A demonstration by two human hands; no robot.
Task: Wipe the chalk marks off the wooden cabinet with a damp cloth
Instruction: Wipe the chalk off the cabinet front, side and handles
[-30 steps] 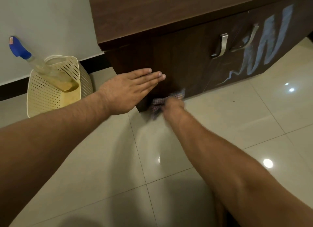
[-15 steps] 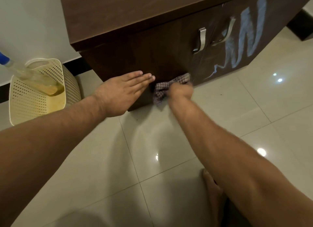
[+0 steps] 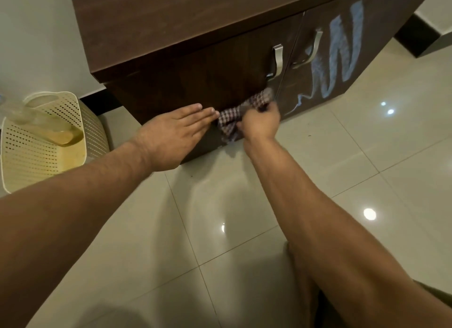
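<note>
1. Chalk marks cover the right-hand door of the wooden cabinet. They form a broad pale zigzag whose strokes run up and down the door face. A thin tail trails down and to the left, toward the bottom edge of that door.
2. The checked cloth is bunched in the right hand, whose fingers are curled round it. The hand presses the cloth low on the left door, just beside the seam between the two doors.
3. The left hand is flat and holds nothing, its fingers straight and together. Its fingertips lie just beside the cloth at the foot of the left door. The angle does not show whether they rest on the wood.
4. From the cloth, the marks lie to the right and higher on the front, past the metal handles. The tail is the nearest part. The right hand is clearly the nearer one, since the left sits on the far side of the cloth.
5. The next move probably carries the cloth right across the seam to the tail, then up along the strokes. The right door's handle juts out beside the zigzag and could catch the fabric.
6. A perforated basket holding a spray bottle stands on the tiled floor, well apart to the left.
</note>
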